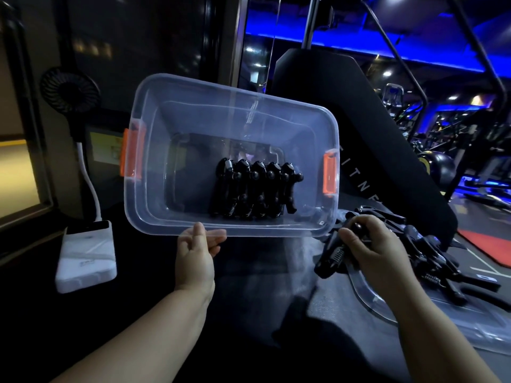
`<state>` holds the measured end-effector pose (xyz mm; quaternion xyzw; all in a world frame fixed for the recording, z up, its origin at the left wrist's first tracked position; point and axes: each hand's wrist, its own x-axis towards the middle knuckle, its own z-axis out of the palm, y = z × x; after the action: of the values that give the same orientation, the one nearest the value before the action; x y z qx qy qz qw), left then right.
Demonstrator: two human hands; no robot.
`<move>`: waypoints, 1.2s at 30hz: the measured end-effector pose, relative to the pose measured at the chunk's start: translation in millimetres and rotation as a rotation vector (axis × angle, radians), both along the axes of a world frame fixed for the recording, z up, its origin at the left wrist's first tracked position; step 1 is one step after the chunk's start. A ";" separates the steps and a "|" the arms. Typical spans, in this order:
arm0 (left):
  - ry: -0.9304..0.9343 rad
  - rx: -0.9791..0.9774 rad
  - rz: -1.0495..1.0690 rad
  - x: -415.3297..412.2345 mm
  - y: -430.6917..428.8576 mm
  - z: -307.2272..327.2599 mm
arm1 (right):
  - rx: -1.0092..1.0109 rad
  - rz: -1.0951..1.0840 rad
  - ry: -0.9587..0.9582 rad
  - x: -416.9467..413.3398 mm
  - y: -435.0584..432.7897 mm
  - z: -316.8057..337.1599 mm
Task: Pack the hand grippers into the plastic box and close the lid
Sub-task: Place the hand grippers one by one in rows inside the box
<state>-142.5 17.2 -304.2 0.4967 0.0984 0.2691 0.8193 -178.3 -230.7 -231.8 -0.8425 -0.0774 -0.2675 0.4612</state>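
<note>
— Box [193,120] steady? How is it held?
— Left hand [196,252] pinches its near rim, and the opening seems tipped toward the person. Inside, toward its right end, a row of grippers [255,189] lies side by side.
— And the next one?
— Right hand [378,252], just off the box's near right corner, is wrapped round a hand gripper [330,257]. Best to lift it over the rim and lay it parallel against the row, handles aligned, so that space remains. Further right of the box lie the pile [431,261] and the lid [370,297], not yet on.
</note>
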 end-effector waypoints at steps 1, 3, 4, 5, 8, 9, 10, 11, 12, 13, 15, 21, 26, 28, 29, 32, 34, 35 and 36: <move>0.004 -0.002 0.000 -0.6 -0.2 0.3 | -0.006 0.015 -0.012 -3.0 3.4 2.4; 0.007 -0.008 -0.008 -1.6 -0.3 0.8 | -0.003 0.036 -0.030 -7.2 9.3 7.2; 0.009 -0.011 -0.013 -1.8 -0.3 0.8 | 0.013 0.050 -0.034 -8.3 11.7 9.4; 0.011 -0.013 -0.017 -2.0 0.0 0.7 | 0.042 0.070 -0.039 -9.5 13.8 11.5; 0.011 -0.016 -0.026 -2.1 0.3 0.9 | 0.110 0.110 -0.083 -12.0 19.4 17.3; 0.013 -0.019 -0.029 -1.9 0.4 0.9 | 0.117 0.115 -0.095 -12.6 21.9 19.8; 0.013 -0.022 -0.033 -2.0 0.5 1.0 | 0.123 0.126 -0.105 -12.0 24.9 22.3; 0.011 -0.025 -0.036 -2.2 0.5 1.4 | 0.120 0.141 -0.115 -10.0 28.5 24.7; 0.009 -0.029 -0.037 -2.4 0.6 1.6 | 0.097 0.157 -0.128 -7.2 32.5 27.3; 0.008 -0.035 -0.040 -2.6 0.5 1.9 | 0.055 0.172 -0.140 -2.8 36.9 29.3; 0.006 -0.056 -0.046 -3.3 0.9 1.8 | -0.060 0.206 -0.154 8.3 48.1 31.8; 0.006 -0.113 -0.045 -2.2 -0.6 2.5 | -0.435 0.212 -0.212 49.3 88.4 36.1; -0.037 -0.153 -0.004 -1.1 2.1 -1.1 | -0.635 0.252 -0.236 84.3 130.8 31.1; -0.035 -0.167 0.016 -1.5 3.3 -0.1 | -0.709 0.275 -0.238 97.6 146.8 27.3; -0.025 -0.159 0.023 -2.0 3.8 0.5 | -0.746 0.283 -0.229 104.3 154.1 25.5; 0.002 -0.125 0.026 -3.2 4.4 0.0 | -0.836 0.299 -0.175 122.1 172.8 21.3; 0.007 -0.116 0.021 -3.2 5.7 0.0 | -0.877 0.315 -0.144 133.5 183.5 19.5; 0.014 -0.111 0.018 -2.8 6.2 -0.5 | -0.895 0.318 -0.127 138.7 188.2 18.8; 0.017 -0.114 0.013 -3.1 6.6 -0.1 | -0.910 0.317 -0.116 143.4 192.6 18.2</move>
<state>-145.6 23.8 -304.3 0.4507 0.1237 0.2641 0.8437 -34.9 -38.1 -213.6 -0.9203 -0.3394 -0.1793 0.0759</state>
